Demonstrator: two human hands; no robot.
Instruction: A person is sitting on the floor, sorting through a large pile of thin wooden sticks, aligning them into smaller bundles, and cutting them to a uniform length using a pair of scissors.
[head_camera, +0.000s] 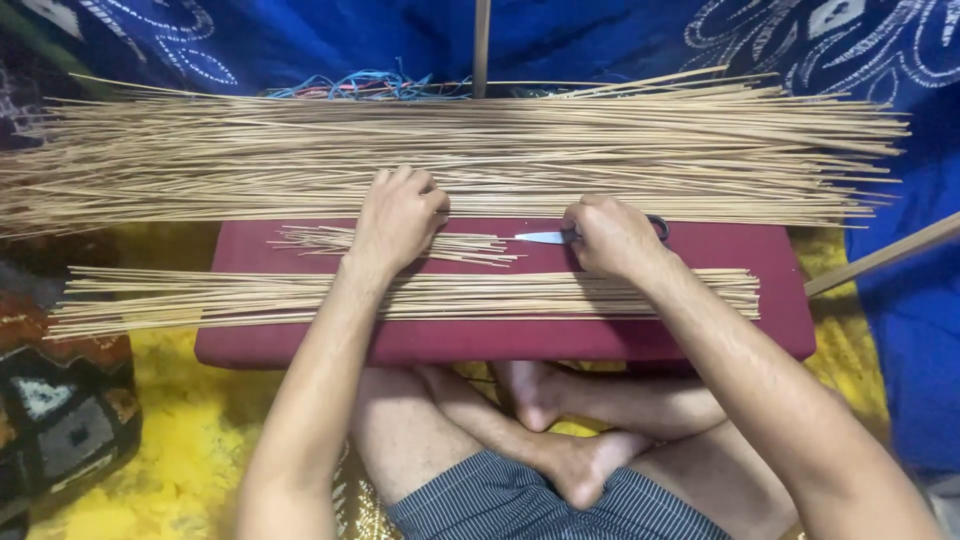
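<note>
Left hand (397, 215) flat, right hand (612, 236) fisted

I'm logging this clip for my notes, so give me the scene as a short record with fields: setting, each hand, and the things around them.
setting: person sitting cross-legged, a maroon board across the lap
left hand: closed, resting on a small bunch of short sticks
right hand: gripping scissors, blades pointing toward the short sticks
near row: long thin sticks laid along the board's front edge
far pile: large heap of long sticks beyond the board
background: blue patterned cloth, yellow cloth underneath
</note>
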